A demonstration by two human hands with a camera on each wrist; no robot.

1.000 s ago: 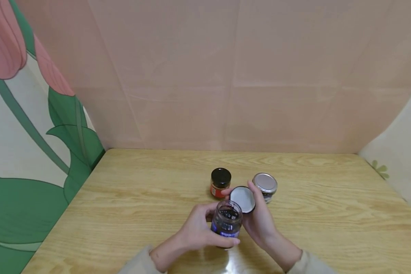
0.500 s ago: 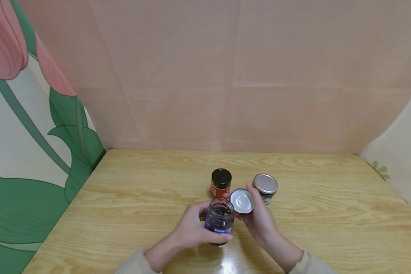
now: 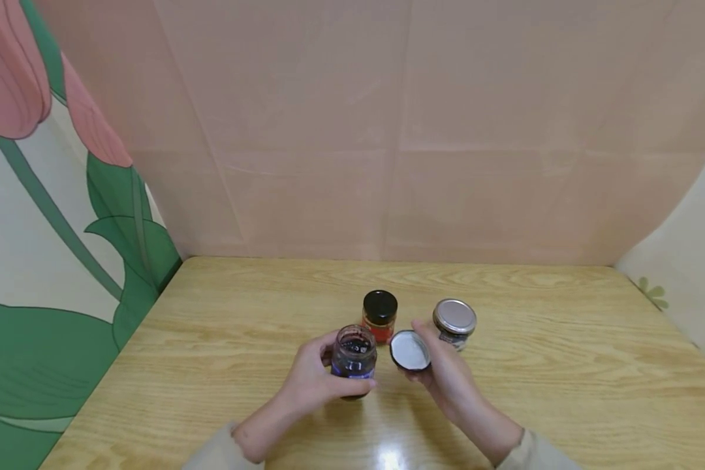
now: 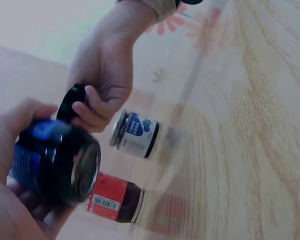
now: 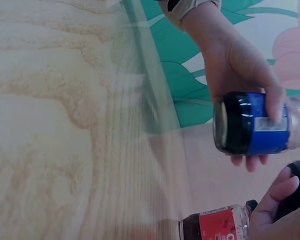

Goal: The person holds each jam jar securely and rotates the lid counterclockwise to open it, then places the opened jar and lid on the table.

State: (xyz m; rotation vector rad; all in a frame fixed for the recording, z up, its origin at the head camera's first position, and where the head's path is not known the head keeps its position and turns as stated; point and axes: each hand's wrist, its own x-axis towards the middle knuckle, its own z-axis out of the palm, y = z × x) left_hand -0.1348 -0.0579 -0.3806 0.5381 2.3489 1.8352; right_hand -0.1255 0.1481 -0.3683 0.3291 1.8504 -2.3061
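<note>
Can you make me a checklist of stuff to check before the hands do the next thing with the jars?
1. Left hand has a grip on the blue-labelled jar: ok, fingers and thumb wrap round it.
2. Right hand has the black lid: ok, it holds it with the pale inside showing.
3. Lid on that jar: not ok, the mouth is open and the lid is apart from it.
4. Jar resting on the table: not ok, it is held up in the air.
5. Red-labelled jar and silver-lidded jar upright with lids on: ok.
6. Lid's inside perfectly clean: cannot tell, too small to see.
</note>
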